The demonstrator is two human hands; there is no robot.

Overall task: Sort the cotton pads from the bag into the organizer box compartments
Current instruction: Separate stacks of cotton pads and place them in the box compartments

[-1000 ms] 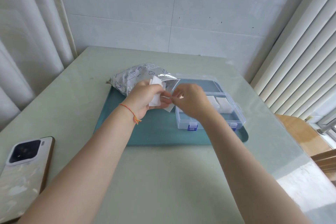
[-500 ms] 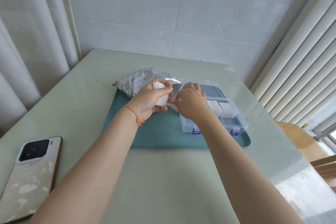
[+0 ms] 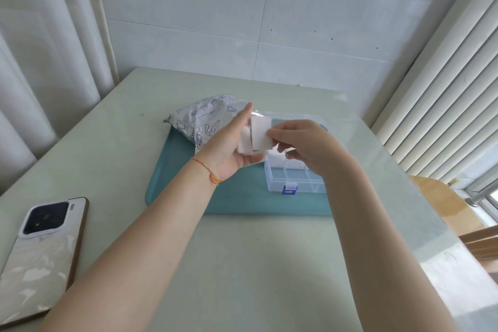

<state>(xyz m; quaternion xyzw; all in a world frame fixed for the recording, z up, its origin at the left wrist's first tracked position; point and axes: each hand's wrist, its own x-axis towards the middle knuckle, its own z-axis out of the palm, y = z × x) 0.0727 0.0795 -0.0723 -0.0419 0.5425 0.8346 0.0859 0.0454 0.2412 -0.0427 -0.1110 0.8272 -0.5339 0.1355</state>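
- The cotton pad is standing upright above the teal tray, just left of the organizer box and in front of the bag, sitting between the two hands.
- A small stack of cotton pads is lying against the palm of the left hand, touching the single pad and partly hidden behind it.
- The single pad is showing as a flat white square with soft edges, its face turned toward the camera; the stack behind it is looking the same white, with its count too hard to tell.
- The right hand is pinching the right edge of the single pad between thumb and fingertips, the other fingers curling down over the box.
- The left hand is lying spread, its fingers straight and pointing up toward the bag, the thumb reaching under the stack and cradling it against the palm.
- The organizer box is resting on the tray's right part, clear plastic with dividers and a blue latch on its near wall; something white is lying in a compartment beneath the right hand, mostly hidden.
- The bag, silvery with blue printed drawings, is lying at the tray's far left corner.
- A phone is lying face down on the table, well apart from the tray on its left.
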